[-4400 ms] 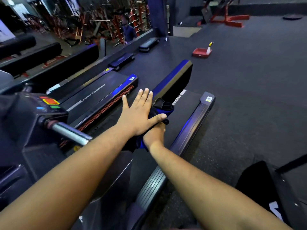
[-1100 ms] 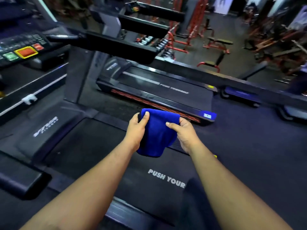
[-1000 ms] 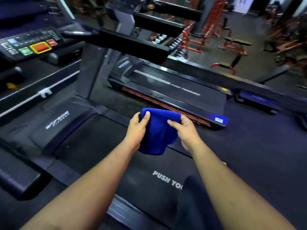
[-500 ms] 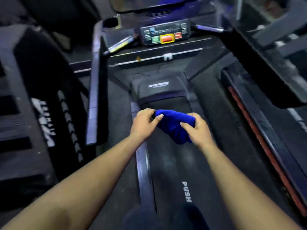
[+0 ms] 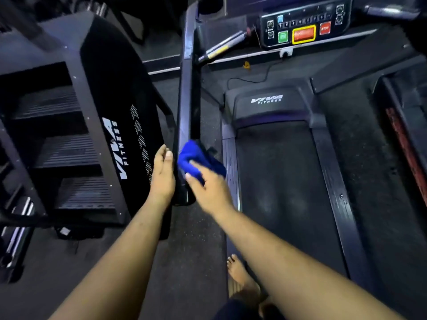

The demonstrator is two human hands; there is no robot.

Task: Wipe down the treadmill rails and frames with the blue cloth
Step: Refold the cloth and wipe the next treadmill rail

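Note:
The blue cloth is bunched against the near end of the treadmill's dark left handrail. My right hand grips the cloth from the right side, thumb and fingers over it. On the rail's left side is my left hand, empty with straight fingers, close to the rail; I cannot tell whether it touches. The handrail runs away from me up to the console. The treadmill belt and its left side rail lie to the right of my hands.
A black stair-climber machine stands close on the left of the handrail. My bare foot rests on the deck's left edge. A cable trails on the floor in front of the motor cover. A neighbouring treadmill borders the right.
My left hand has let go of the cloth and opened. My right hand has carried the cloth left onto the near end of the handrail. The view has shifted left and closer.

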